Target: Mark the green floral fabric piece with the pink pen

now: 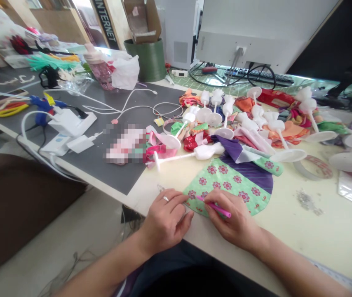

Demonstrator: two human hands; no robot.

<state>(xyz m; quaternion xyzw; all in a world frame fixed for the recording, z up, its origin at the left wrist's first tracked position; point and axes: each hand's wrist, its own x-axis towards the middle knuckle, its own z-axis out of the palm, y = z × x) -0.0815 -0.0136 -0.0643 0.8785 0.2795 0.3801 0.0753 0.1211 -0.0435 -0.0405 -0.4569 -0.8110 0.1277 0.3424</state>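
Observation:
A doll-sized dress (pixel 225 181) lies flat on the table, with a green flowered skirt and a dark purple striped part. My left hand (pixel 166 216), a ring on one finger, has its bent fingers and thumb at the skirt's left edge, holding it. Between the thumb and fingers of my right hand (pixel 233 218) is a slim pink pen-shaped stick (pixel 217 209). Its tip points at the skirt near a printed flower, close to the left fingertips. A white mannequin form (pixel 207 151) lies just beyond the dress. Small silvery bits (pixel 307 202) are scattered to the right.
Several white doll stands (pixel 227 109) and colourful doll clothes crowd the table's back. A tape roll (pixel 313 167) is at right. White chargers and cables (pixel 71 123) occupy the left, with a pink cup (pixel 100 68) farther back. A monitor (pixel 256 37) stands behind.

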